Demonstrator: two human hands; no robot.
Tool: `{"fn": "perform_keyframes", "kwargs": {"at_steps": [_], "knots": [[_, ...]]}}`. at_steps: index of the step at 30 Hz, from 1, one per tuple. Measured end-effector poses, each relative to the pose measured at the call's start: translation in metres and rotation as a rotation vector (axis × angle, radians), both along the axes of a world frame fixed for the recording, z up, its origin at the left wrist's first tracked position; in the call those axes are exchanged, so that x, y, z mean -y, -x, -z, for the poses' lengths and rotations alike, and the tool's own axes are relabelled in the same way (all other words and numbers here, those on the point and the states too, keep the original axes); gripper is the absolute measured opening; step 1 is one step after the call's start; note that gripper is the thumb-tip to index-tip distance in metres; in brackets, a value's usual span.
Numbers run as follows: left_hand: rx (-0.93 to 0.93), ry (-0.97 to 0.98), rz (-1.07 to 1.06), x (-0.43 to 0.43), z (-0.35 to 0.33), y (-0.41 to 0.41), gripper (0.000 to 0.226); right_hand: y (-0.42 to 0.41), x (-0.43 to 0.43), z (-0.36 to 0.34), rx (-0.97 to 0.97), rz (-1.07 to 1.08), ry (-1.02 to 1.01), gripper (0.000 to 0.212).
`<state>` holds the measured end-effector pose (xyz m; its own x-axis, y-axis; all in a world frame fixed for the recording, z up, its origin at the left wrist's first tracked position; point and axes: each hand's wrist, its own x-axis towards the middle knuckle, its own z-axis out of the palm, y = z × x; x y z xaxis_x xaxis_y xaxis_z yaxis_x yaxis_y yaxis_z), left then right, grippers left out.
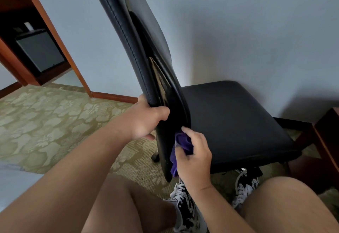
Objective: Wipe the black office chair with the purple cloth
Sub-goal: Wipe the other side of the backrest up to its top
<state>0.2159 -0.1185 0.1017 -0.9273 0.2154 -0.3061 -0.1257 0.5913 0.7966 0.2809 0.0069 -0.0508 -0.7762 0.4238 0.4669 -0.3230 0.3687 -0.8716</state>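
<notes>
Down at the lower edge of the chair (117, 12) back, I am pressing the cloth (183, 143) against the black shell, just beside the seat (234, 122). My right hand (195, 156) is bunching the cloth, its fingers (189, 133) curling round the purple wad and pushing it onto the surface. My left hand (145, 121) is steadying the back, its fingers (161, 113) wrapping over the stitched edge and clamping it.

I am judging the wiping to be under way, not finished: the cloth is touching only this low strip of the back, and part of it is hanging loose below my palm. Nothing on the seat or the tall upper padding is telling me whether it has been wiped. I am therefore counting those, and the base under the seat, as likely left to do.
</notes>
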Motion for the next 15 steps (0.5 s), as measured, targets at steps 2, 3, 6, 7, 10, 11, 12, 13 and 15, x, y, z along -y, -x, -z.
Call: {"fn": "perform_keyframes", "kwargs": {"at_steps": [2, 3, 6, 7, 10, 11, 12, 13, 15], "knots": [[-0.004, 0.001, 0.011, 0.001, -0.002, 0.0, 0.077, 0.005, 0.004, -0.034, -0.114, -0.007, 0.036, 0.05], [-0.009, 0.001, 0.008, 0.001, -0.003, -0.001, 0.079, 0.008, 0.005, -0.049, -0.162, -0.001, 0.044, 0.05], [-0.034, 0.023, -0.002, -0.001, -0.001, -0.004, 0.084, 0.017, 0.005, -0.076, -0.223, 0.008, 0.059, 0.047], [-0.039, 0.026, -0.009, 0.0, -0.001, -0.005, 0.08, 0.018, 0.004, -0.077, -0.228, 0.006, 0.032, 0.045], [-0.023, 0.032, 0.015, 0.006, -0.007, -0.007, 0.067, 0.017, 0.002, -0.061, -0.22, -0.011, -0.079, 0.043], [-0.019, 0.035, 0.031, 0.01, -0.012, -0.007, 0.066, 0.016, 0.001, -0.056, -0.204, -0.013, -0.092, 0.043], [-0.025, 0.035, 0.037, 0.015, -0.017, -0.007, 0.069, 0.014, 0.001, -0.053, -0.183, -0.016, -0.093, 0.043], [-0.04, 0.023, 0.034, 0.02, -0.025, -0.007, 0.076, 0.012, 0.002, -0.053, -0.159, -0.021, -0.086, 0.044], [-0.088, -0.03, 0.023, 0.027, -0.044, -0.006, 0.094, 0.008, 0.002, -0.057, -0.11, -0.041, -0.051, 0.044]]}}
